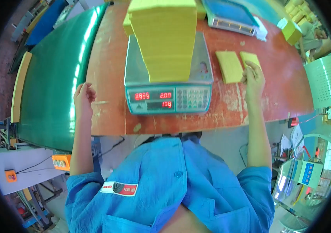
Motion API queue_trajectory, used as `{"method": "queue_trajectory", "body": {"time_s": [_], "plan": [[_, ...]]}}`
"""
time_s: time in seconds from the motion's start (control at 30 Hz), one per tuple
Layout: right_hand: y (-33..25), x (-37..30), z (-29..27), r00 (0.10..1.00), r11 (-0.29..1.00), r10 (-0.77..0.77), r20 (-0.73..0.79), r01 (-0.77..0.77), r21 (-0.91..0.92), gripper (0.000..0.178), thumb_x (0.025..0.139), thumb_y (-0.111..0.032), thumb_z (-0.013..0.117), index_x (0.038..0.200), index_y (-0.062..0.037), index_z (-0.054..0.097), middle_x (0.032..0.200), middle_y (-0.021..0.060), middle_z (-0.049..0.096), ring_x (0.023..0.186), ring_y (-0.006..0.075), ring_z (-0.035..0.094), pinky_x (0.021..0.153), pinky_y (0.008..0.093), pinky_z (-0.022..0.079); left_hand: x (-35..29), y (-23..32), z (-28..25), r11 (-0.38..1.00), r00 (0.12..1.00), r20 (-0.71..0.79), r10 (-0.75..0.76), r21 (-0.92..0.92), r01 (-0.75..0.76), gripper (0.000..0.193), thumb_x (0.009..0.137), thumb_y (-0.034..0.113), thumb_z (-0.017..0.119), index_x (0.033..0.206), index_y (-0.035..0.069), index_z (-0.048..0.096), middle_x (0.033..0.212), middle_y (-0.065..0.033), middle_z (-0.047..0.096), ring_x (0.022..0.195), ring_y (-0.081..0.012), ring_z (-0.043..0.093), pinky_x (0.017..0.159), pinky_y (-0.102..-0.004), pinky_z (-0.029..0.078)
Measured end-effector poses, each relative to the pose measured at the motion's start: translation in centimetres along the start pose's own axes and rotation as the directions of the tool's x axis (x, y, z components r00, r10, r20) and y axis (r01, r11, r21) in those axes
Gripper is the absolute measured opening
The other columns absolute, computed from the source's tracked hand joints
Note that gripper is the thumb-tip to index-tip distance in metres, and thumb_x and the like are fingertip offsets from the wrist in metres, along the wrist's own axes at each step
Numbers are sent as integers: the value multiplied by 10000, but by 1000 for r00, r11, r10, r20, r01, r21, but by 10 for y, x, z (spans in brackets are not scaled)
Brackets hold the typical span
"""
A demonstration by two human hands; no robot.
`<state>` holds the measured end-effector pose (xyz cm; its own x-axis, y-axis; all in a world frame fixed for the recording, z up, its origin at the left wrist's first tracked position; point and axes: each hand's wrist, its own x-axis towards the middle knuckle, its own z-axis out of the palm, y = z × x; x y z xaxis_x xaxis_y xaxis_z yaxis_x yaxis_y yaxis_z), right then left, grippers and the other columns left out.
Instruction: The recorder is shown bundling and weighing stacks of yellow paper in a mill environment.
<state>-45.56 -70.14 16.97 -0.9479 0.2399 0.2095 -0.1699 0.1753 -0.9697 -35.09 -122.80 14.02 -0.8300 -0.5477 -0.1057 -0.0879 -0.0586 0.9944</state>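
Note:
A tall stack of yellow paper sheets (pixel 165 46) stands on the metal pan of a digital weighing scale (pixel 130 72), whose red display is lit. To the left of the scale, my left hand (pixel 84 96) hovers near the table's edge by the green surface, fingers curled in and nothing seen in them. My right hand (pixel 254 79) is at the right, its fingers bent together at the near edge of a small yellow stack (pixel 248 57). Whether a sheet is between those fingers is hidden. Another low yellow stack (pixel 229 66) lies between that hand and the scale.
The worn red-brown table (pixel 111 112) carries the scale. A second, blue-topped scale (pixel 231 17) sits at the back right. A glossy green conveyor-like surface (pixel 53 85) runs along the left. A person (pixel 315 37) is at the far right, near a perforated pale green panel (pixel 324 83).

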Motion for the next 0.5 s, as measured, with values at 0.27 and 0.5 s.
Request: {"method": "queue_trajectory", "body": {"time_s": [0.27,0.5], "plan": [[91,-72,-62,951,956,288,-113,-292,-19,224,965,-115,528,1146,-24,625,758,-3,550,615,73,503,544,206,391,-33,-61,-65,977,967,-154,-204,-95,191,171,967,180,528,984,22,595,685,-38,573,563,-114,513,527,-241,397],[69,-65,-21,977,978,206,-59,-203,53,175,969,-72,534,1095,-21,644,751,1,563,604,68,511,543,209,410,-25,-31,-19,991,995,-41,-94,-97,90,164,976,170,522,967,21,591,690,-39,579,574,-112,509,531,-237,387]]}}
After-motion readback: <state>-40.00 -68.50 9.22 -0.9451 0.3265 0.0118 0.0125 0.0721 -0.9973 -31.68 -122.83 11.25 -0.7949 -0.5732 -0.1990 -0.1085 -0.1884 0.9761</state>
